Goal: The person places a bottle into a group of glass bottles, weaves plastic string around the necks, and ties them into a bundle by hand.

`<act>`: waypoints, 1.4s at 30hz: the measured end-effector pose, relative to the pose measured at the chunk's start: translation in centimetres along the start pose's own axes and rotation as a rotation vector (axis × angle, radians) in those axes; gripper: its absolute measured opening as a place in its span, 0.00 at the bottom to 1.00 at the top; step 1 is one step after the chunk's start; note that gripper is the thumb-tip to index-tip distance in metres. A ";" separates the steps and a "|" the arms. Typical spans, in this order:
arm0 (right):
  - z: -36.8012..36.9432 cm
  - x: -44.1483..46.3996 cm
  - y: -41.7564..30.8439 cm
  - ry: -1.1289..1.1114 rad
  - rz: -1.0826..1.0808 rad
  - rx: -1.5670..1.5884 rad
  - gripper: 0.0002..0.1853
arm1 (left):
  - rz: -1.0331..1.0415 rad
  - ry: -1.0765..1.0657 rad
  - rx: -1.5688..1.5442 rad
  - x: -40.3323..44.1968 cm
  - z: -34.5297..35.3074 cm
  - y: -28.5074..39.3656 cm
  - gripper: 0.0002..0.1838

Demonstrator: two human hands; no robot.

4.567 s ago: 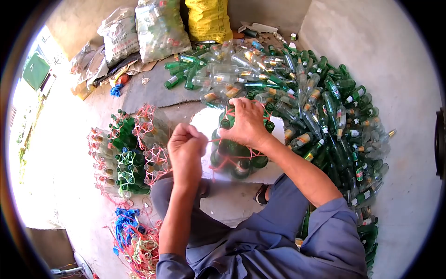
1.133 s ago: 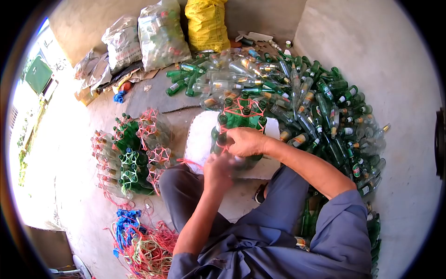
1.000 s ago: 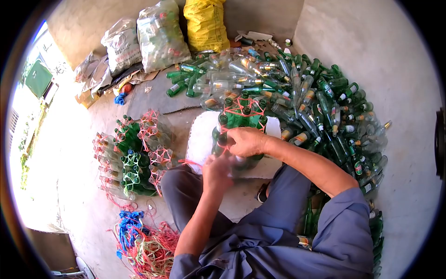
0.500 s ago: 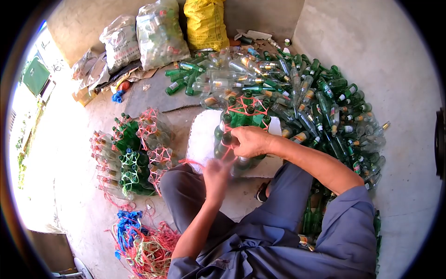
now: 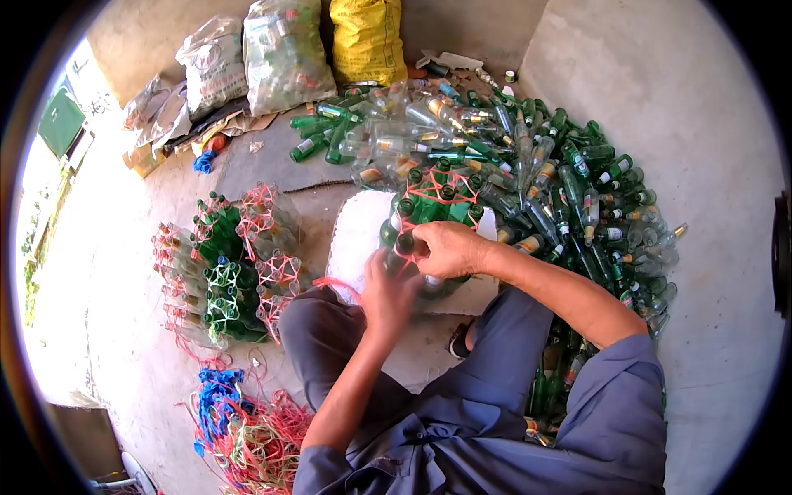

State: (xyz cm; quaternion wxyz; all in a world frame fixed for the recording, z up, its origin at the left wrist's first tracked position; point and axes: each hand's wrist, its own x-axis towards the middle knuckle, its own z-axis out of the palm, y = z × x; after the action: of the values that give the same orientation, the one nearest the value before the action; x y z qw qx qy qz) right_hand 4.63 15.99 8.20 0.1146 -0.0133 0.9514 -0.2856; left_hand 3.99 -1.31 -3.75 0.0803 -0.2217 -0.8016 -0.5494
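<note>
A bundle of upright green glass bottles (image 5: 442,195) stands on a white board (image 5: 351,235) between my knees. Red plastic string (image 5: 431,188) is laced around the bottle necks. My right hand (image 5: 450,249) is closed, its fingers pinching the string beside a near bottle neck. On the left side of that same neck is my left hand (image 5: 386,293), slightly blurred and closed on the string. A loose red tail (image 5: 334,285) sticks out leftward from it. The lower parts of the near bottles are hidden behind my hands.
Loose bottles (image 5: 569,190) are heaped behind and to the right. Tied bottle bundles (image 5: 235,285) stand at left. Tangled string (image 5: 260,437) lies by my left knee, with blue string (image 5: 219,400). Filled sacks (image 5: 287,58) and a yellow sack (image 5: 367,41) line the back wall.
My left hand has moved up and closer to the near bottle neck, beside my right hand. My right hand stays almost in place. The view has shifted slightly.
</note>
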 end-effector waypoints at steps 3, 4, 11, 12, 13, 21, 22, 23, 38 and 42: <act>-0.1 0.0 0.0 -0.010 -0.014 -0.013 0.12 | -0.025 -0.026 0.012 0.7 0.0 0.4 0.36; -0.2 0.0 0.0 -0.018 -0.016 -0.009 0.11 | -0.036 -0.033 0.018 0.9 -0.1 0.6 0.36; 0.0 0.3 0.8 -0.029 -0.073 -0.002 0.10 | -0.097 -0.113 0.143 1.9 -0.2 1.2 0.29; 0.0 0.3 0.8 -0.022 -0.096 0.000 0.10 | -0.082 -0.105 0.159 2.1 -0.1 1.2 0.28; -0.1 0.3 0.8 -0.030 -0.100 -0.007 0.10 | -0.067 -0.096 0.174 2.2 0.0 1.2 0.26; -0.9 -0.3 -0.4 -0.086 -0.055 -0.078 0.16 | -0.016 -0.072 0.283 3.7 0.3 1.3 0.18; -0.9 -0.4 -0.4 -0.082 -0.048 -0.078 0.16 | 0.000 -0.065 0.280 3.7 0.4 1.0 0.18; -0.9 -0.5 -0.4 -0.079 -0.040 -0.077 0.16 | -0.004 -0.066 0.284 3.7 0.5 0.7 0.18; -0.7 -1.7 -2.1 0.009 -0.101 -0.301 0.31 | 0.009 -0.142 0.190 3.4 -0.3 -0.1 0.24; -0.5 -1.6 -2.0 0.021 -0.120 -0.300 0.34 | 0.066 -0.126 0.137 3.1 -0.4 -0.6 0.23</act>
State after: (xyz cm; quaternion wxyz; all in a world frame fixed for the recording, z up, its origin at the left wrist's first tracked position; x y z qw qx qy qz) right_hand 6.05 14.74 10.01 0.0839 -0.0841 0.9820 -0.1470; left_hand 0.92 -1.03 -2.98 0.0628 -0.2762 -0.8330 -0.4753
